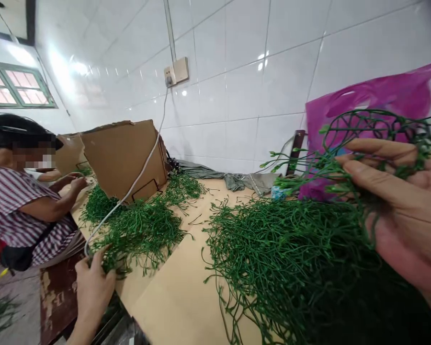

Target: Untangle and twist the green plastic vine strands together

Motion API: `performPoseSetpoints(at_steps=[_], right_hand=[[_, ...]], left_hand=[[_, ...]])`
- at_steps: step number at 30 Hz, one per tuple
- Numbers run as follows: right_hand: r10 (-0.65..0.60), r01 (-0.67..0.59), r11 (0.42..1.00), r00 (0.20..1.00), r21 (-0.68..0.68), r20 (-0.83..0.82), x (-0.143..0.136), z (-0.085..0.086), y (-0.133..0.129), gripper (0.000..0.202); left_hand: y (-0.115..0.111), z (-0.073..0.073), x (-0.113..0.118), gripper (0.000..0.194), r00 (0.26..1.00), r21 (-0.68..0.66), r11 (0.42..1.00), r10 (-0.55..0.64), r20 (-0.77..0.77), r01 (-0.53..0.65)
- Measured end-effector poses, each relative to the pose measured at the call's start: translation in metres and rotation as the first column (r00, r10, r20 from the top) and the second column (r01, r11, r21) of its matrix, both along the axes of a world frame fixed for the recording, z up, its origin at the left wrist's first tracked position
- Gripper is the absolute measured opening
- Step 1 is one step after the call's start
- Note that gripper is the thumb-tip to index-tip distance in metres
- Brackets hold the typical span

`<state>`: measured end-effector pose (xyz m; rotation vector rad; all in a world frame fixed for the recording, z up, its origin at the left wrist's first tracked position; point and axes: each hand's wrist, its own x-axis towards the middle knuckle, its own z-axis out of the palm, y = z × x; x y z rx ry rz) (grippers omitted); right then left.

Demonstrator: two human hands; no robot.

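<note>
In my right hand point(391, 191), fingers and thumb are closed around a loose bunch of flowering chive stems point(323, 165), thin and green with pale buds at their tips. Below that hand spreads a large heap of the same stems point(273, 244). My left hand point(95, 287) is at the lower left, at the near edge of a smaller pile of stems point(147, 227). Its thumb and fingers are apart, and I see nothing held between them. Some of its fingertips are hidden among the stems.
A cardboard sheet point(124, 158) stands upright behind the smaller pile. A white cable point(143, 167) runs from the wall socket point(168, 76) down near my left hand. Behind the heap is a purple plastic bag point(316, 129). A co-worker in a striped shirt point(17, 201) works at left.
</note>
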<state>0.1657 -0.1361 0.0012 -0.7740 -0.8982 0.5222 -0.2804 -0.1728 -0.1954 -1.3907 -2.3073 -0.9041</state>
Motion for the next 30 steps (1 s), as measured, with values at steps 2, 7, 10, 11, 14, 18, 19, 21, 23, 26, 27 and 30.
performPoseSetpoints(at_steps=[2,7,10,11,14,18,19,21,23,26,27,30], right_hand=[[-0.012,0.012,1.000,1.000,0.000,0.020,-0.002,0.002,-0.005,0.024],[-0.016,0.017,1.000,0.999,-0.022,0.032,-0.003,0.000,-0.004,0.032],[0.004,-0.003,0.998,1.000,-0.055,0.029,-0.006,0.000,-0.005,0.034],[0.006,-0.004,0.998,1.000,-0.061,0.026,-0.006,0.002,-0.006,0.035],[0.003,-0.001,0.999,0.999,-0.054,0.039,-0.005,0.006,-0.013,0.038],[0.047,-0.038,0.997,0.989,-0.065,0.141,-0.002,0.004,-0.014,0.037],[0.085,-0.069,0.993,0.981,-0.096,0.176,-0.002,0.001,-0.012,0.037],[0.178,-0.137,0.974,0.955,-0.180,0.237,-0.003,-0.007,-0.007,0.037],[0.247,-0.187,0.953,0.933,-0.237,0.261,-0.005,-0.014,-0.002,0.035],[0.316,-0.259,0.932,0.922,-0.252,0.221,-0.005,-0.018,0.002,0.027],[0.341,-0.288,0.924,0.917,-0.252,0.205,-0.004,-0.018,0.002,0.025],[0.383,-0.336,0.911,0.904,-0.237,0.190,-0.001,-0.014,-0.002,0.022]], left_hand=[[0.018,0.026,0.010,0.052,1.000,0.073,0.997,-0.019,-0.023,0.021],[0.106,0.111,0.073,0.066,0.941,0.181,0.926,-0.312,-0.131,0.332],[0.167,0.135,0.113,0.071,0.905,0.084,0.906,-0.400,-0.147,0.414],[0.182,0.138,0.123,0.067,0.893,0.032,0.899,-0.430,-0.134,0.438],[0.206,0.144,0.144,0.056,0.864,-0.131,0.862,-0.500,-0.060,0.489],[0.185,0.169,0.172,0.032,0.837,-0.178,0.829,-0.545,-0.048,0.530],[0.174,0.180,0.182,0.027,0.821,-0.149,0.819,-0.567,-0.066,0.553],[0.149,0.201,0.206,0.031,0.755,-0.050,0.761,-0.648,-0.102,0.646],[0.127,0.217,0.231,0.040,0.528,0.148,0.525,-0.849,0.022,0.838],[0.107,0.221,0.264,0.053,0.210,0.188,0.266,-0.940,0.269,0.946],[0.105,0.218,0.271,0.056,0.112,0.169,0.180,-0.930,0.349,0.969],[0.108,0.209,0.282,0.058,-0.170,0.183,-0.086,-0.840,0.516,0.979]])
